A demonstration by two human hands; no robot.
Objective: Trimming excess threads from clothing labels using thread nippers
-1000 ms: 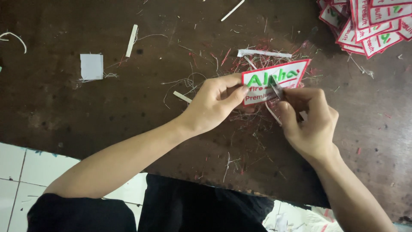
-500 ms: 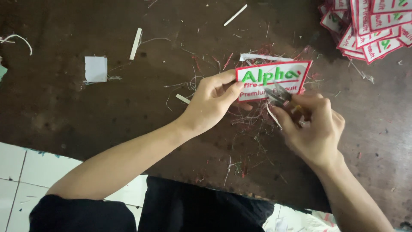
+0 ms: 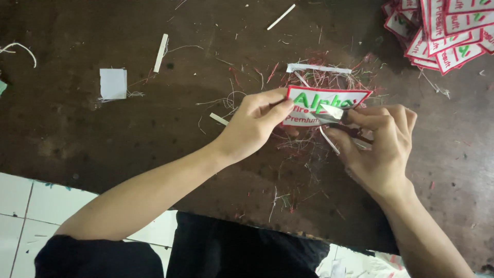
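My left hand (image 3: 256, 123) pinches the left edge of a white embroidered patch (image 3: 309, 102) with a red border and green and red lettering, holding it just above the dark table. My right hand (image 3: 380, 146) grips small metal thread snips (image 3: 333, 114), whose blades lie against the lower middle of the patch. Loose red and white thread clippings (image 3: 303, 149) lie scattered under both hands.
A stack of similar red-bordered patches (image 3: 445, 31) sits at the top right corner. A small white fabric square (image 3: 112, 83) and thin white strips (image 3: 161, 52) lie to the left on the brown table (image 3: 103, 139). White floor tiles (image 3: 20, 201) show below the table edge.
The patch has been turned and shifted slightly between the hands. The snips in my right hand have moved along its lower edge.
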